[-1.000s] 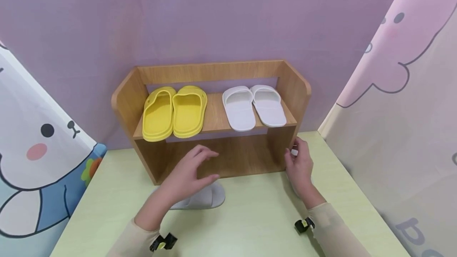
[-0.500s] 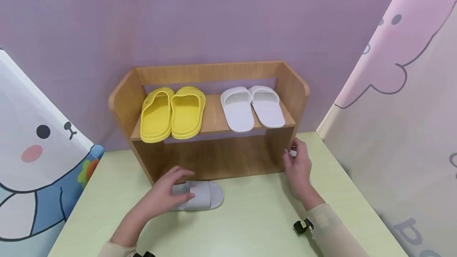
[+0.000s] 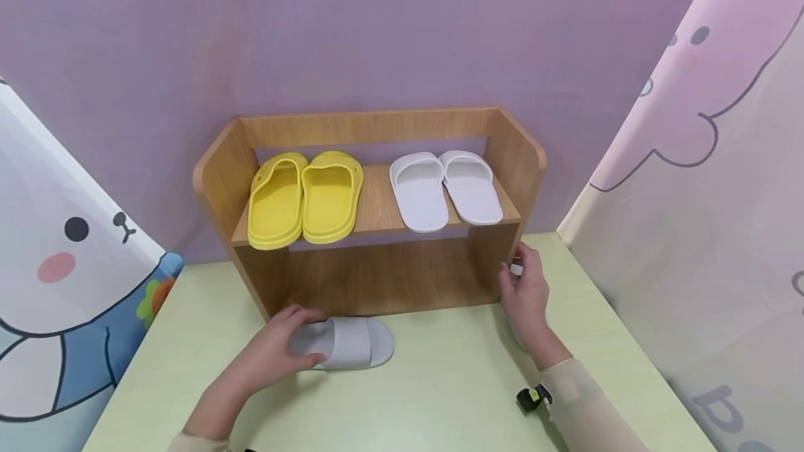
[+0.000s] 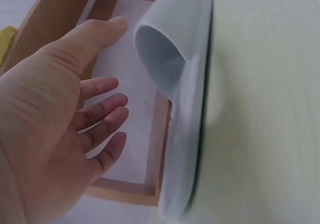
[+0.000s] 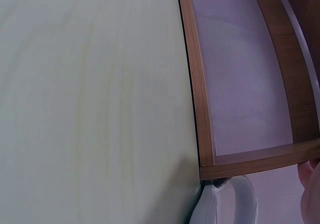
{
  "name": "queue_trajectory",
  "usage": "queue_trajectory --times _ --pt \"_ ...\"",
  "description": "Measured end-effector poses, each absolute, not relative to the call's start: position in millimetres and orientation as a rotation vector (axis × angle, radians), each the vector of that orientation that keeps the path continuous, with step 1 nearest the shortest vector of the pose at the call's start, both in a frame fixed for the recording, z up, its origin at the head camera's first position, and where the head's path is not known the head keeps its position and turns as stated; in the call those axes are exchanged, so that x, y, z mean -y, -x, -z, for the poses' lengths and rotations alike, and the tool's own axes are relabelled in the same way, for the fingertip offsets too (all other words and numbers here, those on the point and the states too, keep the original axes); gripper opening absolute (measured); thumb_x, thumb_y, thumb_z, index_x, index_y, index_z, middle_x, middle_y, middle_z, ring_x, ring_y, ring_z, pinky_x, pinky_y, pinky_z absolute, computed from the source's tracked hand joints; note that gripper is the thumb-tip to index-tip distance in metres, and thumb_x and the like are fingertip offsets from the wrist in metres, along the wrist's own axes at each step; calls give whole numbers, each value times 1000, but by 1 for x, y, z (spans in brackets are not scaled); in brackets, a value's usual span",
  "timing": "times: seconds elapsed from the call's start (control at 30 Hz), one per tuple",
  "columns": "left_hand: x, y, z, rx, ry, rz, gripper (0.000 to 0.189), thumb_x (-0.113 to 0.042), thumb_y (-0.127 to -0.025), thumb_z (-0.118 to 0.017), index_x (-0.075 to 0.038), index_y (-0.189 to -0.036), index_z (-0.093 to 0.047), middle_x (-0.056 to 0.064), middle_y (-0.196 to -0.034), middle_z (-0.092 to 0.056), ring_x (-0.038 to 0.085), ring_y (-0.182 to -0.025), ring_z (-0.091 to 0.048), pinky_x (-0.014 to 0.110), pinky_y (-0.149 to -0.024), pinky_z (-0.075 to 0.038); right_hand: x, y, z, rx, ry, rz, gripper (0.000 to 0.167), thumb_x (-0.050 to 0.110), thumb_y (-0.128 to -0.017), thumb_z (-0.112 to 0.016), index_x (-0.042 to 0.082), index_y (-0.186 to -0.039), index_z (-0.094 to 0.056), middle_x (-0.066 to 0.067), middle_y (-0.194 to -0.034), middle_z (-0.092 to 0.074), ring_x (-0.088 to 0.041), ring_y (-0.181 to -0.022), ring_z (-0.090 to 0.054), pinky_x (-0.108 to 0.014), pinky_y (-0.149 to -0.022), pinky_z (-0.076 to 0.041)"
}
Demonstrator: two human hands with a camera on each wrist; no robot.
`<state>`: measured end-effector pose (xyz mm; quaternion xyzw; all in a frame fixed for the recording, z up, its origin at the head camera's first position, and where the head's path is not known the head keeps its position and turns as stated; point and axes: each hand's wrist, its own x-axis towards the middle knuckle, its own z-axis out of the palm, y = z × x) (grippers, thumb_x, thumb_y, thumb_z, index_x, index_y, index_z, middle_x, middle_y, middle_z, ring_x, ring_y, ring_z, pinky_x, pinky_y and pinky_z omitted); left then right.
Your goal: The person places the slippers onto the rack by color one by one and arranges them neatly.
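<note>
Head view: your left hand (image 3: 270,349) arches, fingers spread, over the round-toed grey slipper (image 3: 352,343) on the pale tabletop (image 3: 402,407), before the wood-grained rack (image 3: 370,128), your right hand (image 3: 527,296) at its right end, fingers' hold unclear.

Pale green table (image 3: 427,396): wooden rack (image 3: 370,127), grey slipper (image 3: 352,342) in front. Upper shelf (image 3: 379,194): yellow clogs (image 3: 328,209), white slippers (image 3: 423,202).

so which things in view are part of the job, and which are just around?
Likely the job:
left hand, at the grey slipper's heel end
right hand, by the rack's right side
second slipper there, partly hidden

Likely just around:
yellow clogs and white slippers, on the shelf, untouched
purple backdrop
</note>
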<state>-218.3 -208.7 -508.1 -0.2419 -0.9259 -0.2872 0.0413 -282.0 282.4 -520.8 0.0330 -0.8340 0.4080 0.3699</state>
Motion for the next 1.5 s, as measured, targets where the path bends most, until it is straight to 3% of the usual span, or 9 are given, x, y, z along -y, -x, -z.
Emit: queue_trajectory --times 0.33,0.77,1.2,1.5 --pt "221 223 523 2846 706 662 77 -48 -78 -100 -15 -142 -72 9 -130 -68 35 -125 -64 60 -107 -55 -283 283 521 2129 -98 -1046 49 -1 -105 -65 8 -151 -53 -13 -137 -62 -28 -119 -69 -46 -89 -67" --pt "231 225 537 2847 699 540 85 -66 -74 -95 -7 -132 -74 10 -126 -69 35 -118 -64 62 -99 -56 -284 283 520 2132 -104 -1050 49 -1 -105 -66 7 -151 -53 -14 -138 -62 -29 -121 -69 -46 -89 -67" --pt "232 225 537 2897 659 496 87 -67 -72 -95 -9 -133 -75 11 -127 -67 37 -119 -62 63 -89 -56 -283 282 521 2140 -92 -1052 50 -2 -105 -66 8 -152 -52 -14 -137 -61 -30 -120 -70 -46 -89 -67" --pt "236 227 541 2969 663 507 92 -59 -65 -103 -14 -140 -74 10 -127 -63 34 -119 -59 61 -94 -56 -283 282 520 2145 -89 -1061 49 0 -105 -65 8 -152 -52 -14 -138 -61 -28 -121 -69 -45 -90 -67"
